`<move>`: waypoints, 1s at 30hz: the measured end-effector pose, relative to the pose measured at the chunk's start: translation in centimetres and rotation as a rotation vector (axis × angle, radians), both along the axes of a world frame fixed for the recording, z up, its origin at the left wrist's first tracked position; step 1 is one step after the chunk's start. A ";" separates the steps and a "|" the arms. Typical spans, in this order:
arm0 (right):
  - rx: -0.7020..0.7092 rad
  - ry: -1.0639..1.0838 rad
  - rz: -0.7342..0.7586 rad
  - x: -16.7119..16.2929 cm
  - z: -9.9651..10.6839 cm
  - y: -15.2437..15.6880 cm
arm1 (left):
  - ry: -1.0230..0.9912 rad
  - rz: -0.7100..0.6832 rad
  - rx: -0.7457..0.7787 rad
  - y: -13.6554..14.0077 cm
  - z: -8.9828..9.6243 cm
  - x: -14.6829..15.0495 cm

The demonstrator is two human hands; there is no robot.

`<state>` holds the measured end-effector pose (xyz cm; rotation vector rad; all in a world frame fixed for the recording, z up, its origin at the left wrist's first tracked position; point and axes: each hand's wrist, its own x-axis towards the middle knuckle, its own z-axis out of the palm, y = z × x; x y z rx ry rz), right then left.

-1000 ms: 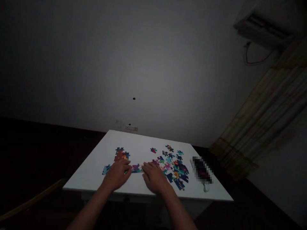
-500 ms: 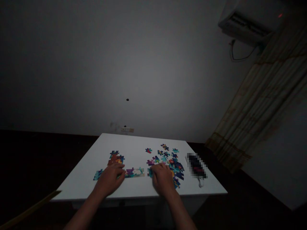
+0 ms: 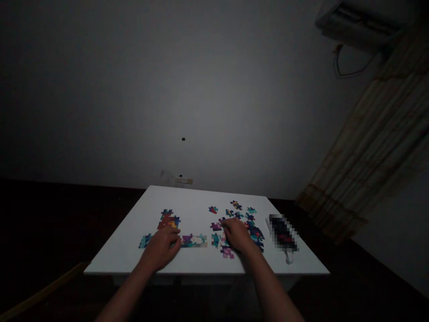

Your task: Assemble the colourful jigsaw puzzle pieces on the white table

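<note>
Dim room, grey wall behind, white table (image 3: 201, 261) in the middle; curtain (image 3: 375, 147) hangs off the table's right side, air conditioner (image 3: 365, 20) high on the wall above it; we see our two bare forearms coming in over the near edge. Left hand (image 3: 163, 251) lies palm down, fingers loose, on the table near the near edge, resting on the left end of a joined strip of puzzle pieces (image 3: 194, 241); we cannot tell whether it grips anything; a small teal piece (image 3: 145, 241) lies just left of that hand; a joined red-and-blue block (image 3: 169, 220) sits just beyond it toward the far edge. Right hand (image 3: 238, 235) lies palm down over the loose puzzle pieces (image 3: 250, 223) right of centre, fingers spread flat, touching them; any grasp is hidden under the palm; a purple piece (image 3: 228, 253) lies just at its near side, a teal one (image 3: 215, 239) between the hand and the strip. A blurred dark object (image 3: 283, 233) lies near the right edge, apart from the pieces.
</note>
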<state>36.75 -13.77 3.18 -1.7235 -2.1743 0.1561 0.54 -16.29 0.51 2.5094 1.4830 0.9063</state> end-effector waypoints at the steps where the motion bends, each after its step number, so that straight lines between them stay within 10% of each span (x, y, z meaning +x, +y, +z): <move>1: -0.006 0.011 0.009 -0.1 0.2 0.4 | 0.004 -0.002 0.011 -0.1 0.1 0.0; 10: 0.075 0.196 -0.204 1.8 -0.7 -1.3 | 0.161 0.167 -0.006 -0.4 0.8 -0.1; 15: 0.011 0.191 0.006 1.3 -0.9 -3.6 | 0.207 0.293 -0.164 -0.3 1.3 0.5; 30: -0.182 0.043 0.035 -2.0 -0.2 -1.8 | 0.222 0.165 -0.088 -1.2 2.2 0.5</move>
